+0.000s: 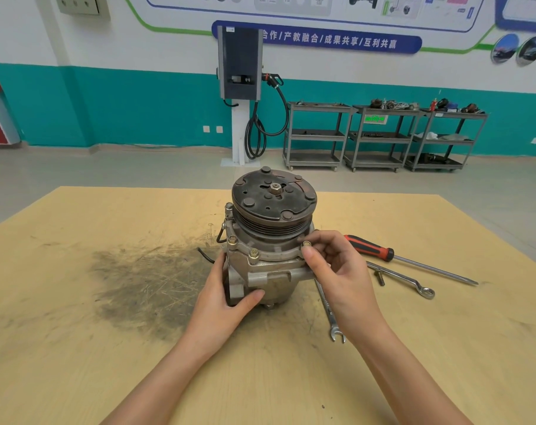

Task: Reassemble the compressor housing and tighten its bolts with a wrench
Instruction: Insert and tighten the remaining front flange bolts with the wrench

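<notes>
The grey metal compressor (269, 271) stands upright on the wooden table (107, 332), its dark pulley (274, 197) on top. My left hand (227, 302) grips the lower left of the housing, thumb across the front. My right hand (334, 268) pinches a brass bolt (306, 244) at the flange's right side. Two more brass bolts (254, 253) (232, 240) sit in the flange at the front left. A combination wrench (329, 311) lies on the table under my right wrist. A ring wrench (404, 279) lies further right.
A red-and-black screwdriver (383, 253) lies to the right of the compressor, and a loose bolt (379, 277) rests beside the ring wrench. A dark grease stain (150, 283) covers the table to the left. Metal carts (380, 136) stand by the far wall.
</notes>
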The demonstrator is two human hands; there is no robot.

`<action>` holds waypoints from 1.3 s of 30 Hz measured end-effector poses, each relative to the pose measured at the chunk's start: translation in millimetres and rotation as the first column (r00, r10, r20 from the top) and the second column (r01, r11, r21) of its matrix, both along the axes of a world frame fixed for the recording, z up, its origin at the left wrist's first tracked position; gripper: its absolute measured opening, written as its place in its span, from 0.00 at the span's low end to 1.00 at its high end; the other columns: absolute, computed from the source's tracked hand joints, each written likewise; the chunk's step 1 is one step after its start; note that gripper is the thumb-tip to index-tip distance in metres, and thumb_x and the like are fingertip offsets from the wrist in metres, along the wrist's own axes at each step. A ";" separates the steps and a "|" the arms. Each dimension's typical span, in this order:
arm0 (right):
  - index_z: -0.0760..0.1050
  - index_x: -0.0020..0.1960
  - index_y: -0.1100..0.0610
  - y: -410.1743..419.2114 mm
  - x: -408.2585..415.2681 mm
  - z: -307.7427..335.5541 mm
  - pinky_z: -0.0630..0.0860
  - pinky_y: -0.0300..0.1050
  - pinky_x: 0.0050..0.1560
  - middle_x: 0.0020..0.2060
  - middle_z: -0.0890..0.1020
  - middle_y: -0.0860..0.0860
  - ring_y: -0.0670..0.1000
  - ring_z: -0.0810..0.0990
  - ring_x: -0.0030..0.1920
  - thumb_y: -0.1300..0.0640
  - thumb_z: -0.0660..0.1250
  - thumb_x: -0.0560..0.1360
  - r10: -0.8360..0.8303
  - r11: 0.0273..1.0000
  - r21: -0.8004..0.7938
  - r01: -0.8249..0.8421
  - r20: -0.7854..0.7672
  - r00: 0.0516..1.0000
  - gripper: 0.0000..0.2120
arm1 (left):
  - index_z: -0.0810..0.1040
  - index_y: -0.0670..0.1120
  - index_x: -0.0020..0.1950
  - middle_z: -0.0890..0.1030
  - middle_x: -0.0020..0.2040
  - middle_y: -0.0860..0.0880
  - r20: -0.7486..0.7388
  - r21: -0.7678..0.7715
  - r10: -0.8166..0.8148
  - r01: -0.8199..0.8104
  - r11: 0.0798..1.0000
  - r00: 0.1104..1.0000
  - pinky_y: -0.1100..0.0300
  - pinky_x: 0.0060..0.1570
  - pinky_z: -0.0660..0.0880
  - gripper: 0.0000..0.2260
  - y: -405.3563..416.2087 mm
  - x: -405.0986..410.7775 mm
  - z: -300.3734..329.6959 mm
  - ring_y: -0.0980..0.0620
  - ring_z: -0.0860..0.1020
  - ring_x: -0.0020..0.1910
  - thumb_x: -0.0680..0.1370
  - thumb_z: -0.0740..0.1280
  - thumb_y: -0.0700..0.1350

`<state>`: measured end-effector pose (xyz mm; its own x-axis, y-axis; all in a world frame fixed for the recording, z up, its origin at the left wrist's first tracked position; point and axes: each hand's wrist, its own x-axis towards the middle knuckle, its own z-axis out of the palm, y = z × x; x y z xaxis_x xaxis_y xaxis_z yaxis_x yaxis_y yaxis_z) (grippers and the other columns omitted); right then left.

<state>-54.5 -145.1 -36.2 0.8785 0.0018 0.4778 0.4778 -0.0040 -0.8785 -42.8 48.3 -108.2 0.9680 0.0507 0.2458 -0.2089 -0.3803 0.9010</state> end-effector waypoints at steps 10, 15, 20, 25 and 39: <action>0.78 0.51 0.52 -1.9 -0.2 -1.5 0.76 0.38 0.46 0.39 0.80 0.46 0.45 0.78 0.43 0.60 0.67 0.77 0.007 1.000 -0.015 -0.007 0.024 1.000 0.06 | 0.64 0.55 0.75 0.76 0.66 0.63 -0.018 0.007 -0.001 0.001 1.000 1.000 0.77 0.59 0.66 0.34 -0.3 -1.0 1.9 0.69 0.73 0.65 0.73 0.76 0.49; 0.76 0.49 0.53 6.1 2.8 -3.4 0.74 0.38 0.43 0.34 0.75 0.43 0.44 0.74 0.39 0.61 0.72 0.73 -0.067 0.997 0.043 0.067 0.007 0.998 0.08 | 0.61 0.50 0.79 0.76 0.70 0.57 -0.018 0.001 -0.004 0.004 1.000 1.000 0.55 0.72 0.68 0.38 -1.0 -3.7 5.1 0.59 0.72 0.70 0.73 0.76 0.49; 0.79 0.51 0.49 0.0 -0.6 -3.5 0.76 0.42 0.46 0.40 0.80 0.50 0.51 0.77 0.43 0.56 0.69 0.76 -0.023 1.000 -0.016 0.023 0.015 1.000 0.05 | 0.61 0.50 0.79 0.76 0.70 0.58 -0.021 0.005 0.000 0.000 1.000 1.000 0.55 0.72 0.68 0.39 -1.3 -4.9 6.5 0.59 0.72 0.70 0.73 0.76 0.49; 0.79 0.49 0.50 0.7 1.3 -4.0 0.77 0.39 0.46 0.39 0.80 0.46 0.47 0.78 0.43 0.61 0.68 0.77 -0.034 0.999 -0.010 0.034 0.002 0.999 0.06 | 0.63 0.50 0.78 0.77 0.68 0.58 -0.024 0.011 0.015 -0.015 1.000 1.000 0.58 0.70 0.69 0.37 -1.8 -4.2 5.8 0.59 0.73 0.68 0.73 0.76 0.48; 0.77 0.47 0.53 4.6 5.0 -6.0 0.73 0.37 0.43 0.34 0.76 0.43 0.44 0.73 0.39 0.61 0.71 0.74 -0.053 0.997 0.056 0.053 -0.006 0.999 0.06 | 0.66 0.54 0.74 0.79 0.64 0.63 -0.004 -0.024 -0.011 0.011 1.000 1.000 0.70 0.63 0.70 0.33 -1.5 -2.3 4.7 0.67 0.75 0.64 0.73 0.76 0.48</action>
<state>-49.5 -140.6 -42.2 0.8785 -0.0714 0.4723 0.4747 0.0199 -0.8799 -45.1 46.8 -103.5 0.9696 0.0455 0.2404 -0.2091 -0.3563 0.9107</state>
